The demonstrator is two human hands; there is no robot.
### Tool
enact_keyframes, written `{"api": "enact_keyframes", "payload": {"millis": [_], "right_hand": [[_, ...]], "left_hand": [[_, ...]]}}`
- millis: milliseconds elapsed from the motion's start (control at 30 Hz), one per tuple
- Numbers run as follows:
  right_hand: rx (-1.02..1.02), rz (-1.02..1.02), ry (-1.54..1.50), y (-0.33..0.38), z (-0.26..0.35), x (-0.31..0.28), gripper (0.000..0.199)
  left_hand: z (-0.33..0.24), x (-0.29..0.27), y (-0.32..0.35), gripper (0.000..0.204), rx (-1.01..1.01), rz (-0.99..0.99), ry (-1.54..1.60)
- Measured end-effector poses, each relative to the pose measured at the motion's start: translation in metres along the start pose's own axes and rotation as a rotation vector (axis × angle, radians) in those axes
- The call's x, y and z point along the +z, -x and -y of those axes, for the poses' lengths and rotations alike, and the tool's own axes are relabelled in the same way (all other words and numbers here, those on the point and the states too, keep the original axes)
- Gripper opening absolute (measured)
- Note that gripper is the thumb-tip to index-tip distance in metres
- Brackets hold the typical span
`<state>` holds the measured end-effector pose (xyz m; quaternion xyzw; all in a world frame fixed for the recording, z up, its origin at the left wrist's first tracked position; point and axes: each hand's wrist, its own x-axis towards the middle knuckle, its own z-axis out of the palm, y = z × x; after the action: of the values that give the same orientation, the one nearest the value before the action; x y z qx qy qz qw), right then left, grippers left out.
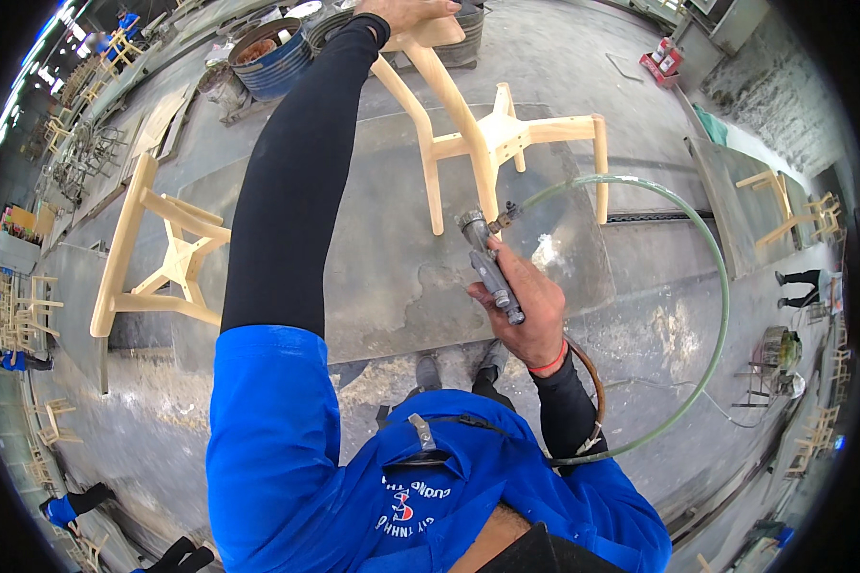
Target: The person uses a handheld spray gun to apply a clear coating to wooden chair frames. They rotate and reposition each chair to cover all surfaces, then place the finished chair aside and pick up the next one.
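My right hand [530,301] is wrapped round a grey metal spray gun [490,275], whose head points up and away from me. A green hose [722,272] runs from the gun's head in a wide loop to the right and back to my right forearm. My left arm reaches far forward, and my left hand [406,11] is closed on the top rail of a pale wooden chair frame [500,132]; its fingers are partly cut off by the picture's edge. The frame stands on a grey board [382,296], with the gun close beside one leg.
Left of my arm is a second wooden chair frame [177,260]. A blue drum [269,62] stands at the far left, a red crate [661,65] at the far right. More chair frames [779,205] and another person [805,286] are along the right side.
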<state>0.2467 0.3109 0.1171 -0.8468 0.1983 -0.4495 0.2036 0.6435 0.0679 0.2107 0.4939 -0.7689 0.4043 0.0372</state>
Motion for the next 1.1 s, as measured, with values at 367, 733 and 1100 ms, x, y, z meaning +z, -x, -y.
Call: {"api": "enact_keyframes", "payload": {"millis": [367,733,1100], "right_hand": [[0.005,0.026,0.118,0.012,0.03,-0.032,0.068],[0.045,0.064,0.169,0.035,0.056,-0.062,0.074],[0.524,0.305,0.316,0.161,0.04,-0.078,0.059]], "left_hand": [[0.021,0.026,-0.004,0.051,-0.102,0.172,0.143],[0.037,0.047,-0.018,0.035,-0.366,0.254,0.436],[0.01,0.047,-0.014,0.041,-0.088,0.018,0.129]]}}
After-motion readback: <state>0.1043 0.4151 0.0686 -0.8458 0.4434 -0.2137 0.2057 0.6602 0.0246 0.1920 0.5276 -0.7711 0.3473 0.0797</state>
